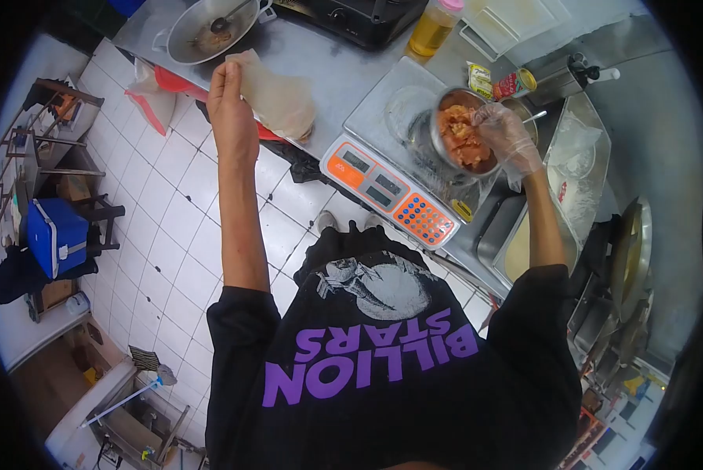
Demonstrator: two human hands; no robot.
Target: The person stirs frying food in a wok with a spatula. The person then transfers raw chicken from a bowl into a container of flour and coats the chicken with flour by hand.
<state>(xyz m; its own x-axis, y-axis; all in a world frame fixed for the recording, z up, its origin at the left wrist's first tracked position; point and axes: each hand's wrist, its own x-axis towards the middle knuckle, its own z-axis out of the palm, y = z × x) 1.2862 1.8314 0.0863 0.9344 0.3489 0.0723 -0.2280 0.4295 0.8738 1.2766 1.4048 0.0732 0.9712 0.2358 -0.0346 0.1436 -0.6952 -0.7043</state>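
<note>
My left hand point(228, 94) is bare and pinches the near-left edge of a thin, pale, translucent sheet point(277, 98) at the table's front edge. Whether the sheet is a wrapper or plastic I cannot tell. Under a clear plastic glove, my right hand point(510, 137) reaches over the right rim of a metal bowl point(439, 141). Its curled fingers are in orange-brown chopped meat point(461, 129), with the fingertips partly hidden. The bowl stands on the steel plate of a digital scale point(391, 188), which has an orange panel.
A wok point(181, 43) with a ladle stands at the back left, beside a black stove point(347, 19). An oil bottle point(436, 27), a can point(514, 84) and a yellow packet point(479, 78) are behind the bowl. Metal trays point(575, 149) line the right.
</note>
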